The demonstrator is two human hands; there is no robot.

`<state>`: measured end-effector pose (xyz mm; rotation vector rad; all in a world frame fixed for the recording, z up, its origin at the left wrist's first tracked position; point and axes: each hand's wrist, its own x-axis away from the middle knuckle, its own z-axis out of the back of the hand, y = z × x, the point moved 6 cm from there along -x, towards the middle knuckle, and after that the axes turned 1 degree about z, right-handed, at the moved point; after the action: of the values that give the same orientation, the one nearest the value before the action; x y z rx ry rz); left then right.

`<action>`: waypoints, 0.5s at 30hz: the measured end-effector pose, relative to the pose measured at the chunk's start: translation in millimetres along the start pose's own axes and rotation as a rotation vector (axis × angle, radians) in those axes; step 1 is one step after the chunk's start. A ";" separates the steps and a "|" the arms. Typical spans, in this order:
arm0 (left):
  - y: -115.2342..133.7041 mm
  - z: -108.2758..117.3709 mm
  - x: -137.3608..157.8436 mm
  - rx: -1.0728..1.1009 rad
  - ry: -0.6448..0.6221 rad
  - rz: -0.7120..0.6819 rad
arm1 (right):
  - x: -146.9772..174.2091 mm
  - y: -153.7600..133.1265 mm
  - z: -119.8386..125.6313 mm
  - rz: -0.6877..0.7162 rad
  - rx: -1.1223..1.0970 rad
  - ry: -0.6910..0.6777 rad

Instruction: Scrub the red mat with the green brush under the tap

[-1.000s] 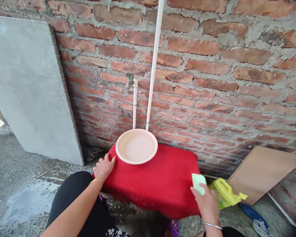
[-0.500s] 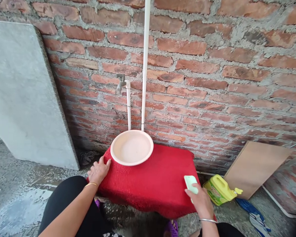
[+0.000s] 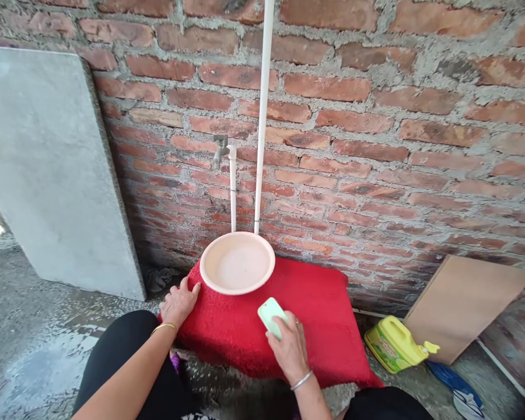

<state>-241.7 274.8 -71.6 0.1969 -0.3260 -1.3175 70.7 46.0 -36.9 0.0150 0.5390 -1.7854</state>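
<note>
A red cloth (image 3: 319,315) with a towel-like pile lies spread over a low surface in front of me. At its left edge my left hand (image 3: 179,300) rests on the cloth, palm down, fingers somewhat spread. My right hand (image 3: 291,347) is closed around a pale green scrubbing brush (image 3: 270,314), oblong with a small hole near its far end. The brush is on or just over the middle of the cloth; its underside is hidden. Just beyond my hands, a pale pink plastic basin (image 3: 237,290) stands on the cloth's back left part.
A grey tap (image 3: 220,150) on a white pipe stands behind the basin, against a brick wall (image 3: 332,87). At left leans a grey slab (image 3: 61,169). To the right are a yellow jug (image 3: 396,344), a brown board (image 3: 464,300) and blue flip-flops (image 3: 457,388). The floor is wet at left.
My right hand has moved left with the brush, from the cloth's right edge to its middle. The left hand stays on the cloth. The view has shifted slightly.
</note>
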 end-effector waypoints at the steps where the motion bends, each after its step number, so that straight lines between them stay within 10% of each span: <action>1: -0.4 -0.6 -0.6 0.001 0.002 -0.001 | -2.1 -7.6 -4.7 0.025 0.035 -0.020; 6: -0.6 -1.8 -2.2 0.003 0.004 -0.006 | -11.7 48.9 23.4 -0.134 0.216 -0.062; 12: 1.8 -0.3 0.2 0.005 0.014 0.000 | 21.9 187.7 98.5 -0.757 0.373 0.010; 15: 2.6 0.3 0.7 0.011 0.009 0.000 | 26.4 194.0 105.8 -0.782 0.350 0.116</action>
<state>-239.2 274.8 -70.4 0.2123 -0.3256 -1.3146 269.6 -52.0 -17.9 0.1699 0.3194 -2.6416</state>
